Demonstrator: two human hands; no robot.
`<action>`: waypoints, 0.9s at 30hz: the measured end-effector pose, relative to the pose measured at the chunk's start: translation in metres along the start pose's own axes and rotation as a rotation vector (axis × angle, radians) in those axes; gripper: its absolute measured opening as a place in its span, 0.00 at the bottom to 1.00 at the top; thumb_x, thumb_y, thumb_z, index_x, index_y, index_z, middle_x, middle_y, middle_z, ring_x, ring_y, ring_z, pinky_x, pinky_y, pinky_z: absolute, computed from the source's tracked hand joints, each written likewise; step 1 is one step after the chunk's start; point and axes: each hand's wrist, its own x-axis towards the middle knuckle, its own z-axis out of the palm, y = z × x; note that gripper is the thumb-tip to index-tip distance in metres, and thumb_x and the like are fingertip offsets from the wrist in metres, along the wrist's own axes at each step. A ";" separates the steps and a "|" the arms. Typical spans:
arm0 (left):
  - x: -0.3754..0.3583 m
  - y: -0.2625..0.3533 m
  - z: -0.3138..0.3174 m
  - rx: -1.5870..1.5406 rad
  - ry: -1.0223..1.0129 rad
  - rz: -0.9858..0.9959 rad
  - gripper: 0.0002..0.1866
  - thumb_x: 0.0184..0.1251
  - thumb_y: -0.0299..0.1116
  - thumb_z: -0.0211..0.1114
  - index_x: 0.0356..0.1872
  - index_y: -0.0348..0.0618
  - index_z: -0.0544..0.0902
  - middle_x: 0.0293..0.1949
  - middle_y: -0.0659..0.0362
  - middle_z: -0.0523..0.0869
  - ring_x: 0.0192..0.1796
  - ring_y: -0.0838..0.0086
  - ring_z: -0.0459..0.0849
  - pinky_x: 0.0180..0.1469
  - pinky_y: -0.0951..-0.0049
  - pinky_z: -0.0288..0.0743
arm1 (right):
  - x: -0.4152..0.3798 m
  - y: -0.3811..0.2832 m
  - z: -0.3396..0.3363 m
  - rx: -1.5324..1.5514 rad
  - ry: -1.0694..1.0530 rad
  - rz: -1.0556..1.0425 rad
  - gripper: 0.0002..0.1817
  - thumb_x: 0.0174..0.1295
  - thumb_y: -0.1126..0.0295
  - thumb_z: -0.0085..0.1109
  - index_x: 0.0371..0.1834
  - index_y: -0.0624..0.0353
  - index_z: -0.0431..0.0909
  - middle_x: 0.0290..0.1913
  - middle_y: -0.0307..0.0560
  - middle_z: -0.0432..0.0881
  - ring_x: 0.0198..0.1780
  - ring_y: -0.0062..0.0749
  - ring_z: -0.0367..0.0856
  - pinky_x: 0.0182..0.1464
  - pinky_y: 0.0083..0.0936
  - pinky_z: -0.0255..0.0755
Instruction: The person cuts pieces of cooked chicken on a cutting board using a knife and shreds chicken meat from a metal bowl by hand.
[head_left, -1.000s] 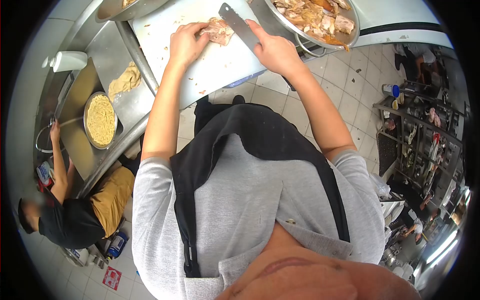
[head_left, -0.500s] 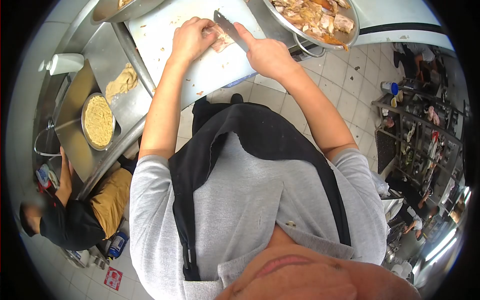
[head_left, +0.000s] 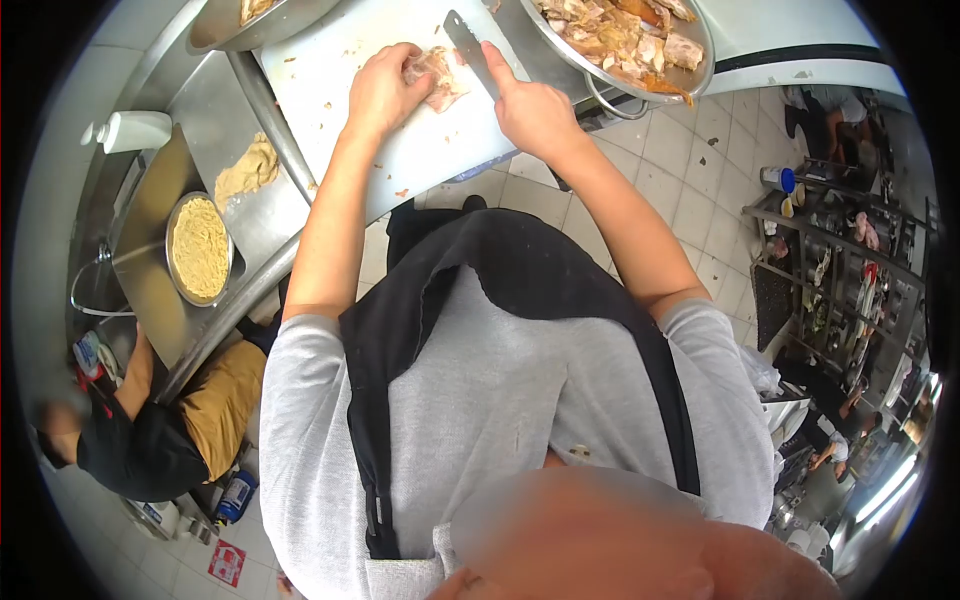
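Meat, one pale piece, lies on the white board, and the left hand is upon it; the grip of this hand is closed over the piece, with the fingers bent. The grip of the right hand is closed around a knife, with one finger stretched along the blade. The blade is just beside the piece; whether they touch, I cannot tell. Small scraps are scattered on the board. At its right, a pan is heaped with cut pieces. At its left is the metal counter, bearing a yellowish lump. Farther left are a bowl of yellow food and a white bottle. Beyond, a person wears a dark shirt. A red sheet bears white marks, too small to read. Far right, shelves are crowded with things.
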 end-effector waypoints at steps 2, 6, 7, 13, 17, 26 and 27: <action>-0.002 0.003 -0.001 -0.036 0.015 -0.102 0.17 0.62 0.41 0.73 0.49 0.45 0.89 0.49 0.54 0.90 0.53 0.55 0.88 0.56 0.58 0.81 | -0.001 -0.003 -0.007 -0.021 -0.026 -0.015 0.45 0.69 0.71 0.56 0.89 0.40 0.50 0.33 0.58 0.89 0.37 0.55 0.89 0.44 0.52 0.82; -0.003 -0.004 0.005 -0.033 0.012 -0.066 0.20 0.63 0.42 0.74 0.52 0.42 0.89 0.50 0.51 0.90 0.50 0.56 0.89 0.55 0.60 0.82 | -0.007 -0.021 -0.022 -0.082 -0.158 -0.044 0.46 0.68 0.72 0.56 0.90 0.39 0.49 0.33 0.55 0.90 0.37 0.53 0.89 0.42 0.50 0.81; -0.003 -0.005 0.006 -0.043 0.021 -0.053 0.20 0.62 0.42 0.74 0.51 0.42 0.89 0.50 0.51 0.90 0.50 0.56 0.89 0.55 0.60 0.82 | -0.007 -0.022 -0.020 -0.082 -0.161 -0.046 0.46 0.68 0.72 0.56 0.90 0.39 0.49 0.33 0.55 0.90 0.37 0.53 0.89 0.42 0.50 0.81; -0.005 -0.009 0.007 -0.026 0.031 -0.004 0.18 0.62 0.42 0.74 0.49 0.41 0.90 0.47 0.51 0.90 0.50 0.56 0.88 0.54 0.59 0.82 | -0.004 -0.027 -0.014 -0.139 -0.188 -0.088 0.50 0.64 0.76 0.55 0.91 0.40 0.47 0.33 0.54 0.89 0.36 0.53 0.89 0.41 0.49 0.81; -0.005 -0.009 0.006 -0.026 0.026 0.003 0.19 0.63 0.42 0.74 0.48 0.41 0.90 0.47 0.51 0.90 0.50 0.55 0.88 0.55 0.59 0.82 | 0.002 -0.022 0.009 -0.121 -0.143 -0.117 0.49 0.64 0.76 0.54 0.90 0.40 0.48 0.33 0.56 0.89 0.37 0.55 0.89 0.42 0.50 0.81; -0.020 -0.012 0.009 -0.073 0.150 -0.043 0.20 0.63 0.41 0.73 0.52 0.41 0.88 0.47 0.50 0.89 0.49 0.58 0.88 0.54 0.60 0.81 | -0.002 -0.010 -0.012 -0.027 -0.068 -0.004 0.46 0.69 0.71 0.56 0.90 0.35 0.49 0.32 0.58 0.89 0.37 0.56 0.89 0.43 0.51 0.81; -0.021 -0.011 0.009 -0.076 0.147 -0.044 0.20 0.63 0.41 0.73 0.52 0.41 0.88 0.47 0.50 0.89 0.49 0.58 0.88 0.54 0.60 0.81 | -0.004 -0.014 -0.017 -0.072 -0.109 -0.049 0.46 0.69 0.71 0.56 0.90 0.35 0.48 0.32 0.57 0.88 0.36 0.55 0.89 0.42 0.51 0.81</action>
